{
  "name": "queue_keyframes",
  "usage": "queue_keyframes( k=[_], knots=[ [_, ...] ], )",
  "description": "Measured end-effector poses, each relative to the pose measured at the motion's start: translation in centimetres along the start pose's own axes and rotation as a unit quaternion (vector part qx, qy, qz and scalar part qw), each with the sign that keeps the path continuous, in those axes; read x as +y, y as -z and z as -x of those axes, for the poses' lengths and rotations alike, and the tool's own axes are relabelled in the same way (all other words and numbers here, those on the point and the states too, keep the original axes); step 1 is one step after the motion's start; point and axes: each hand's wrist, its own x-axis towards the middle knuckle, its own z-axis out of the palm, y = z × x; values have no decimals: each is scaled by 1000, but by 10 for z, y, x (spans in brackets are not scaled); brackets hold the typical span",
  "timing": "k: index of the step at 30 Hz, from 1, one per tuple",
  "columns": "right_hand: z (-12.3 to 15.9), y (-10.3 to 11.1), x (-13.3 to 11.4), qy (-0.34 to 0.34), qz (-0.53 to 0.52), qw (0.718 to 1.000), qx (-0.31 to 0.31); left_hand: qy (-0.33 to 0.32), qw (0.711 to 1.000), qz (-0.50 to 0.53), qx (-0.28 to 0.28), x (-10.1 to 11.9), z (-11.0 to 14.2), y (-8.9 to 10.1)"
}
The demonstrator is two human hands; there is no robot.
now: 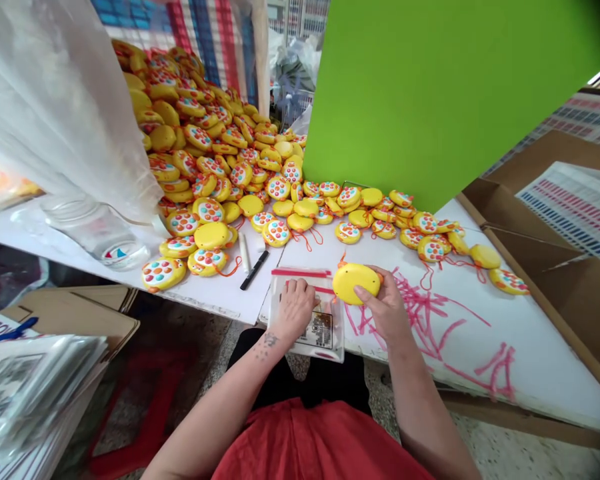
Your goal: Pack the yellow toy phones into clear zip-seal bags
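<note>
My right hand (387,308) grips a round yellow toy (355,281) with its plain back up and an orange cord at its top, just above the table's near edge. My left hand (295,308) lies on a clear zip bag (307,313) with a red seal strip and a printed card inside, its fingers curled at the bag's mouth. The toy hangs beside the right edge of the bag. A big heap of the same yellow toys (205,140) with coloured buttons rises behind at the left and spreads in a row across the table.
A black marker (254,270) and a white pen (243,252) lie left of the bag. The white table (480,333) carries pink scribbles. A clear plastic sack (55,100) hangs at left, a green panel (430,87) stands behind, cardboard boxes (555,267) at right, stacked bags (30,380) lower left.
</note>
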Motion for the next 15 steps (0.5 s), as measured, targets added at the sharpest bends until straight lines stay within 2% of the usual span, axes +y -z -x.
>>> queue_keyframes(
  k=[5, 8, 11, 15],
  knots=[
    [0, -4, 0, -3, -33, 999, 0, -4, 1000, -9, -9, -1, -5, 1],
    [-2, -8, 6, -4, -18, 1000, 8, 4, 1000, -12, -16, 0, -9, 1],
    [-8, -11, 17, 5, 16, 999, 35, -2, 1000, -17, 4, 1, -8, -3],
    [-22, -19, 29, 18, 84, 995, 46, -60, 997, -27, 28, -2, -5, -4]
  ],
)
